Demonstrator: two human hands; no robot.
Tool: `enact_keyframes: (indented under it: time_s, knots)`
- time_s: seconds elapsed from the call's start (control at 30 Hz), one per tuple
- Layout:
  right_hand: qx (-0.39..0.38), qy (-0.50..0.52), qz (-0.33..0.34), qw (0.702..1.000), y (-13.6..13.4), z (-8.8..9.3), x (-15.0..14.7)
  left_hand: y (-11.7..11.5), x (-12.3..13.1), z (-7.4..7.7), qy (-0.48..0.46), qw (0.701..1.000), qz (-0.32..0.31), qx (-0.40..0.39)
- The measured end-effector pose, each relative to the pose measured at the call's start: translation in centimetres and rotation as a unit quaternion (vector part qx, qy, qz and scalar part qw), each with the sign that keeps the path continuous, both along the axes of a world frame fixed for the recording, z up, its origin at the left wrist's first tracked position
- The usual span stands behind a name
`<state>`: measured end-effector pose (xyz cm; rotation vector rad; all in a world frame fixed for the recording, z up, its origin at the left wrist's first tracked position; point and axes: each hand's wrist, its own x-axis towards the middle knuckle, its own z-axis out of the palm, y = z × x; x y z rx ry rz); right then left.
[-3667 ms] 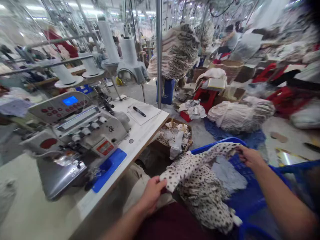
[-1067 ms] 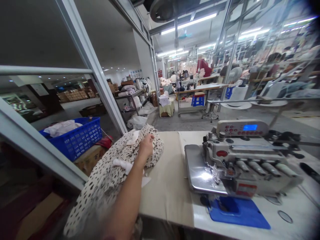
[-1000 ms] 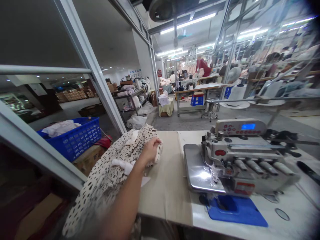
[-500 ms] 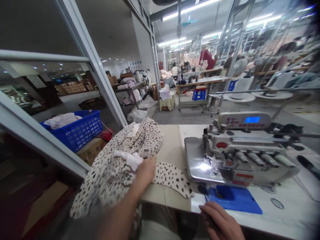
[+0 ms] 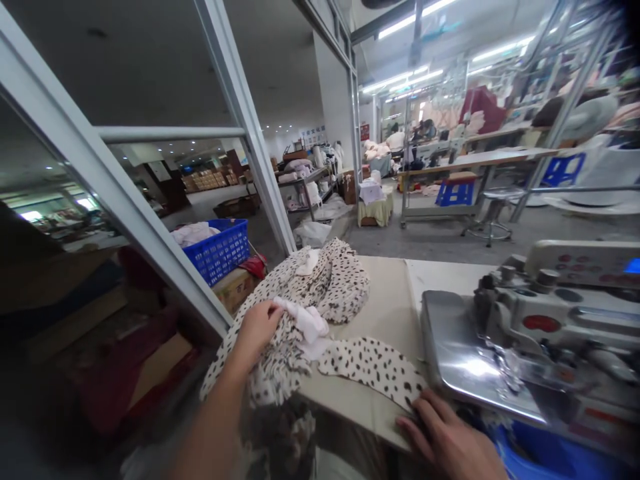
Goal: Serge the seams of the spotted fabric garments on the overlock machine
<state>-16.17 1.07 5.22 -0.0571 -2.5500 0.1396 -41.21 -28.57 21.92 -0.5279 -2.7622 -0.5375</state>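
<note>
A heap of cream fabric with dark spots lies on the left end of the sewing table and hangs over its edge. My left hand is closed on a fold of that heap, beside a small white piece. A single curved spotted piece lies flat on the table near the front edge. My right hand rests on its right end with fingers stretched flat. The overlock sewing machine stands just right of both hands.
A slanted metal window frame runs along the left. Behind it a blue basket with white cloth sits on a cardboard box. A blue mat lies under the machine. Further back are tables, a blue stool and other workers.
The view swung from a blue bin of spotted fabric to the table. The heap was set down, one curved piece drawn out flat, and my right hand came up onto it.
</note>
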Motion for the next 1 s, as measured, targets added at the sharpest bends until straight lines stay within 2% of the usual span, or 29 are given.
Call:
enact_keyframes:
  time_s: [0.1,0.17,0.3,0.37,0.47,0.57,0.67,0.77,0.9,0.93,1.0]
  knots:
    - [-0.058,0.017,0.022,0.998,0.2,-0.3,0.4,0.8,-2.1,0.7,-0.005,1.000,-0.001,-0.003]
    - [-0.091,0.026,0.041,0.995,0.5,-0.7,0.7,2.3,-3.4,1.0,-0.016,1.000,-0.003,-0.001]
    - [-0.124,0.015,0.039,0.991,1.0,-1.2,0.8,5.3,-6.1,1.0,-0.076,0.997,0.014,0.016]
    - [-0.130,0.011,0.043,0.990,1.1,-1.2,0.8,6.1,-7.2,1.3,-0.095,0.994,0.021,0.050]
    - [-0.141,0.010,0.048,0.989,1.1,-1.0,0.8,6.8,-7.8,2.8,-0.099,0.985,0.002,0.142]
    - [-0.145,0.008,0.041,0.989,0.9,-0.9,0.8,8.2,-6.5,4.7,-0.106,0.958,-0.048,0.264]
    - [-0.149,-0.002,0.033,0.988,0.8,-0.8,0.8,10.9,-3.6,6.2,-0.130,0.914,-0.121,0.365]
    - [-0.156,-0.016,0.023,0.987,0.7,-0.8,1.0,14.1,0.0,7.4,-0.158,0.867,-0.191,0.433]
    - [-0.167,-0.036,0.016,0.985,0.5,-0.5,1.0,17.2,3.6,8.9,-0.209,0.760,-0.300,0.538]
    - [-0.170,-0.042,0.016,0.984,0.5,-0.5,1.0,17.7,4.1,9.1,-0.211,0.743,-0.317,0.551]
    - [-0.174,-0.052,0.015,0.983,0.4,-0.3,1.0,18.2,4.7,9.4,-0.199,0.737,-0.327,0.556]
